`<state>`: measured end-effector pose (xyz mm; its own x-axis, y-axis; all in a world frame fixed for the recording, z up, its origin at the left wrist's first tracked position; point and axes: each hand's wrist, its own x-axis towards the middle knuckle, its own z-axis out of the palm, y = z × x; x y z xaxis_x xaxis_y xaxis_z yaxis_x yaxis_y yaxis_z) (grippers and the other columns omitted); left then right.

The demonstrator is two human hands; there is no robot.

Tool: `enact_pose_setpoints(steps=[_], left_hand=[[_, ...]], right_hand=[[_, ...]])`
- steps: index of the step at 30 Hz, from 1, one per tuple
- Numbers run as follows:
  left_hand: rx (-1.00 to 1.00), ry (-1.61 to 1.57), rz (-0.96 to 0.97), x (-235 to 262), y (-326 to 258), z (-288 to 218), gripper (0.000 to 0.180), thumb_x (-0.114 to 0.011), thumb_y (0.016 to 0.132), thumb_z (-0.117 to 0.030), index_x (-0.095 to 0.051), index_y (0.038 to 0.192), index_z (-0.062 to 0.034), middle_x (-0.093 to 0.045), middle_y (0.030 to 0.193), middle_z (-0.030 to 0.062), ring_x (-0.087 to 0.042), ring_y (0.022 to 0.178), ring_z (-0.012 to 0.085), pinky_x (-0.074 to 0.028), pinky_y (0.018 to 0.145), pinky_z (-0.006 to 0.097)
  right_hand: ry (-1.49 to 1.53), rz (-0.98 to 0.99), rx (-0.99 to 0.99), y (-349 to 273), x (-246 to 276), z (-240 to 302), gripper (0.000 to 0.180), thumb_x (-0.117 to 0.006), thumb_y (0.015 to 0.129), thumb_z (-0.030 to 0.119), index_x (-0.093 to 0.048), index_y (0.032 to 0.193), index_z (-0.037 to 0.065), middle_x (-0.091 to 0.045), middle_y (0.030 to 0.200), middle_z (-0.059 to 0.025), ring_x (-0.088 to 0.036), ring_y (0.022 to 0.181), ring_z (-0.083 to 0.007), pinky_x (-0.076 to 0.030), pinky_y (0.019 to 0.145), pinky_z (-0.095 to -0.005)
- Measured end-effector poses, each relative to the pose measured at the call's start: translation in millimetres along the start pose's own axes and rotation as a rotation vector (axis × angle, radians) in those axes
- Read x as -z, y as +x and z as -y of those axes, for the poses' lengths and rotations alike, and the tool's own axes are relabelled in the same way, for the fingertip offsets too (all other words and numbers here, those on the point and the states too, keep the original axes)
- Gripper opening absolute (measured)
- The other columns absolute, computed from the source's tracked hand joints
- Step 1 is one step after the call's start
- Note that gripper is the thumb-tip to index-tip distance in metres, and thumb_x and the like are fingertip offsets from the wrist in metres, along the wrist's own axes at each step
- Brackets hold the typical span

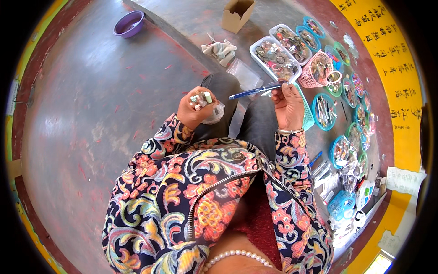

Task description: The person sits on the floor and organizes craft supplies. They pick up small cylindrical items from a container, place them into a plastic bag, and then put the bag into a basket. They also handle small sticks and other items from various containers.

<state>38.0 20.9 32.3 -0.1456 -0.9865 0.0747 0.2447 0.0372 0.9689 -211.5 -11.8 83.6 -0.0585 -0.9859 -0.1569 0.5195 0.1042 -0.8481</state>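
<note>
Seen from the head camera, the person sits on the floor point(91, 114) with knees drawn up, both forearms in a bright flowered jacket. The left hand point(196, 107) is curled nearly shut around a bunch of small caps point(201, 97), pale green and white ones sticking up between the fingers, with a crumpled clear plastic bag point(214, 114) pressed under the palm. The right hand point(288, 105) is raised just beside it, fingers pinched narrow on a blue pen point(255, 92) that points left toward the other hand; the two hands do not touch. Past the right hand lie a green basket point(307, 116), a pink basket point(319, 69), white trays point(273, 57) and a curve of small round bowls point(325, 111) filled with small parts. A cardboard box point(237, 14) and a purple bowl point(128, 23) stand well apart, farther off.
</note>
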Motion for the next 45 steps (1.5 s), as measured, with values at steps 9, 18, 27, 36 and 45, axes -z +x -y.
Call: enact_pose_setpoints(steps=[9, 18, 27, 36, 45], left_hand=[[0.009, 0.045, -0.022, -0.6, -0.2, -5.5, 0.016, -0.060, 0.072, 0.004, -0.053, 0.086, -0.0009, -0.057, 0.079, 0.0058, -0.055, 0.075, 0.0129, -0.044, 0.070, 0.026], [0.021, 0.055, -0.028, -6.3, 4.8, -6.9, 0.016, -0.062, 0.071, 0.002, -0.054, 0.085, -0.0017, -0.057, 0.079, 0.0031, -0.053, 0.073, 0.0093, -0.043, 0.067, 0.023], [0.017, 0.101, -0.031, -9.5, 2.6, -15.0, 0.017, -0.059, 0.073, 0.003, -0.052, 0.088, -0.0005, -0.058, 0.080, 0.0055, -0.056, 0.075, 0.0123, -0.044, 0.069, 0.024], [0.046, 0.094, -0.023, -12.2, 3.9, -15.7, 0.017, -0.057, 0.072, 0.004, -0.051, 0.088, -0.0002, -0.058, 0.082, 0.0066, -0.056, 0.076, 0.0137, -0.043, 0.070, 0.026], [0.039, 0.104, -0.024, -15.1, 3.8, -21.3, 0.017, -0.054, 0.071, 0.007, -0.051, 0.086, -0.0003, -0.057, 0.081, 0.0071, -0.056, 0.075, 0.0143, -0.042, 0.070, 0.026]], right_hand=[[0.189, -0.078, -0.040, 11.5, 53.4, -6.6, 0.019, -0.055, 0.084, 0.009, -0.055, 0.100, 0.000, -0.060, 0.082, -0.0060, -0.059, 0.071, -0.0156, -0.046, 0.058, -0.0233], [0.211, -0.190, 0.004, 10.3, 85.6, 3.6, 0.021, -0.056, 0.083, 0.008, -0.054, 0.103, 0.003, -0.061, 0.089, -0.0062, -0.061, 0.081, -0.0179, -0.050, 0.063, -0.0250], [0.299, -0.579, 0.062, 22.6, 201.7, -1.1, 0.016, -0.059, 0.082, 0.013, -0.053, 0.093, 0.003, -0.060, 0.088, -0.0096, -0.061, 0.081, -0.0222, -0.050, 0.061, -0.0269], [0.486, -0.972, -0.059, -3.6, 316.3, -62.8, 0.018, -0.058, 0.082, 0.014, -0.049, 0.088, 0.000, -0.055, 0.079, -0.0104, -0.057, 0.073, -0.0210, -0.052, 0.063, -0.0295], [0.473, -1.006, -0.108, 36.9, 323.1, -71.6, 0.017, -0.051, 0.086, 0.011, -0.046, 0.094, -0.002, -0.057, 0.084, -0.0136, -0.059, 0.078, -0.0245, -0.053, 0.066, -0.0303]])
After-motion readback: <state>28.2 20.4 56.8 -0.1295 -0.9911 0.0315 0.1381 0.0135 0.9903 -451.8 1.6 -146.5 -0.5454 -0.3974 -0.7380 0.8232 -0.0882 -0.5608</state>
